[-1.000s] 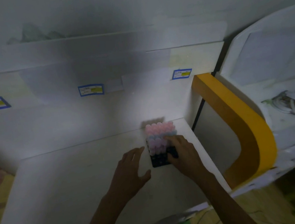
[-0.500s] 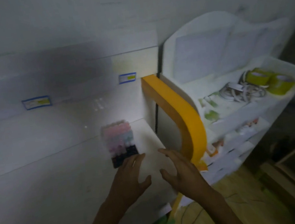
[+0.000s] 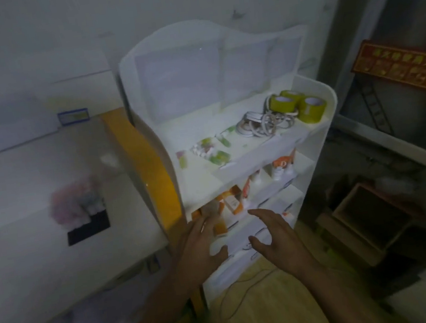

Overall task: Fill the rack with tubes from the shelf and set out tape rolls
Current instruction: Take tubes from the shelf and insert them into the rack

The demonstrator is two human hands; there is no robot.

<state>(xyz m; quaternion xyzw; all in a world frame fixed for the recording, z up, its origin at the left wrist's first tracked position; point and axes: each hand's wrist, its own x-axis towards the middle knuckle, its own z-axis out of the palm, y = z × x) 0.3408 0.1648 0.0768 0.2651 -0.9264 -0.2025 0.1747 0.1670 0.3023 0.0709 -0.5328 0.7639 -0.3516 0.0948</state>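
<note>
A black rack point(image 3: 88, 229) with pink-capped tubes point(image 3: 75, 202) stands on the white table point(image 3: 41, 254) at the left, blurred. To its right is a white shelf unit point(image 3: 319, 130). Its top shelf holds yellow-green tape rolls point(image 3: 297, 105), white tape rolls point(image 3: 264, 125) and small tube packets point(image 3: 209, 151). My left hand point(image 3: 199, 248) and my right hand point(image 3: 274, 237) hover open in front of the lower shelves, holding nothing. The left fingers overlap orange boxes point(image 3: 230, 202).
A yellow curved panel point(image 3: 150, 170) stands between table and shelf unit. White bottles and orange boxes fill the middle shelves. A wooden crate point(image 3: 369, 213) sits on the floor at right, below a red sign point(image 3: 403, 66). A cable lies on the wooden floor point(image 3: 267, 304).
My view has swung right from the table to the shelf unit. Both hands left the rack and now hover before the lower shelves.
</note>
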